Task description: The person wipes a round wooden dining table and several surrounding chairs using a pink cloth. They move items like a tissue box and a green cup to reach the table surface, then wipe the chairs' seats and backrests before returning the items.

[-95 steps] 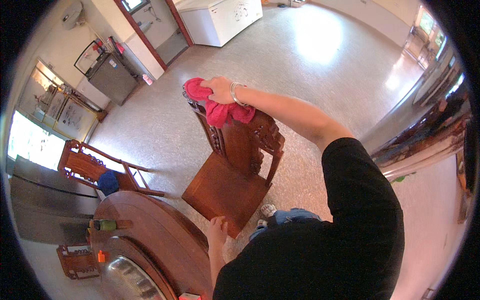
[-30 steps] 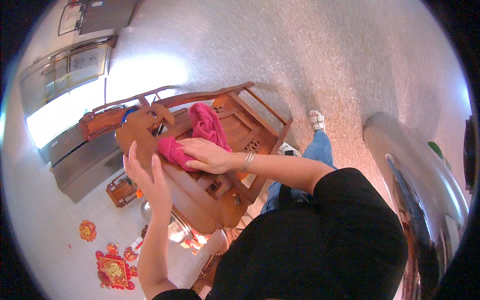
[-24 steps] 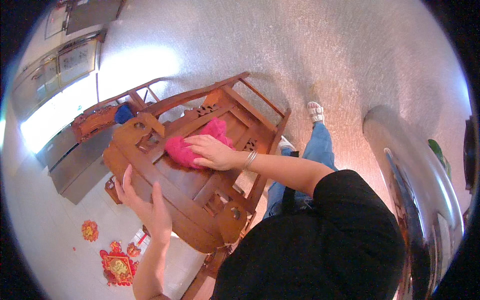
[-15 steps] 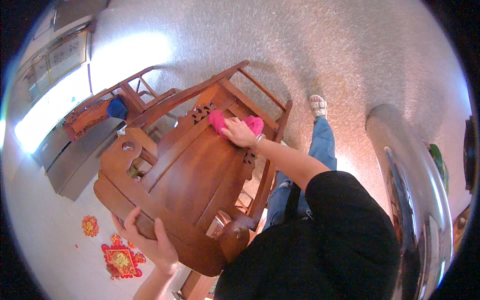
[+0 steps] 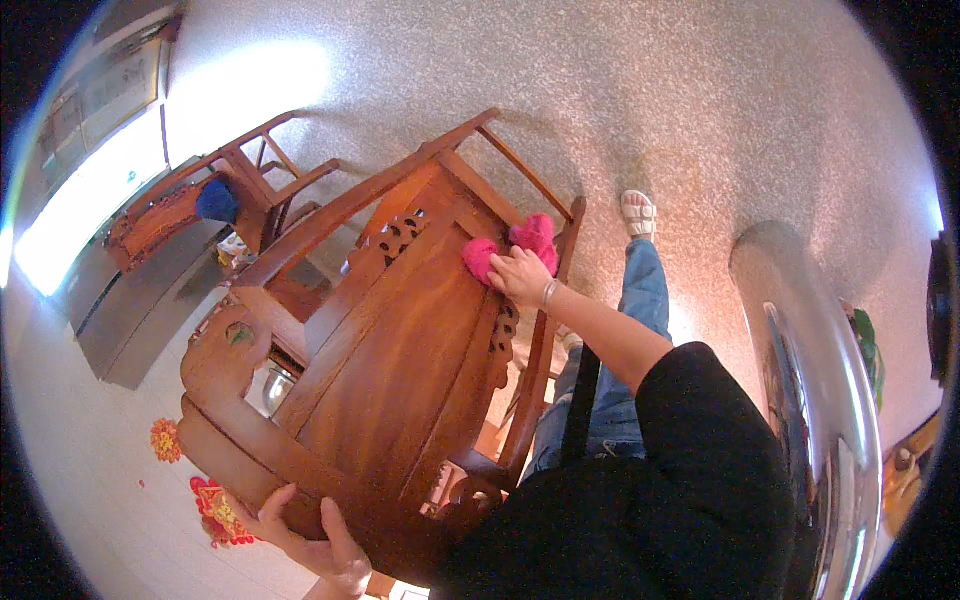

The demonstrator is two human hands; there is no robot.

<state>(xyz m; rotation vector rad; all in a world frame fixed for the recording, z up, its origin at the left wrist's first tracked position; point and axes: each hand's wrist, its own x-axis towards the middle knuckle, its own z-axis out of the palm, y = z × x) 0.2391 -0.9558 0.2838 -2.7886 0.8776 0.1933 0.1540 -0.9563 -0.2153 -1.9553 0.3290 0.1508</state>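
Note:
A dark reddish-brown wooden chair (image 5: 385, 350) with a broad panelled back and carved openwork fills the middle of the view. My right hand (image 5: 520, 275) presses a bright pink cloth (image 5: 535, 235) against the lower part of the backrest, near the seat. The cloth bunches out on both sides of my fingers. At the near left, my left hand (image 5: 310, 540) grips the thick top rail of the chair back, its thumb on the front face and its fingers over the outer edge.
Farther left stands another wooden chair (image 5: 160, 228) with a blue object (image 5: 216, 202) on it, beside a grey cabinet (image 5: 150, 315). A shiny rounded metal surface (image 5: 790, 330) curves along the right. Red and gold decorations (image 5: 220, 510) hang on the pale wall at lower left.
My right hand has slid the pink cloth rightward across the base of the backrest. My left hand keeps its hold on the top rail, and the view has shifted slightly.

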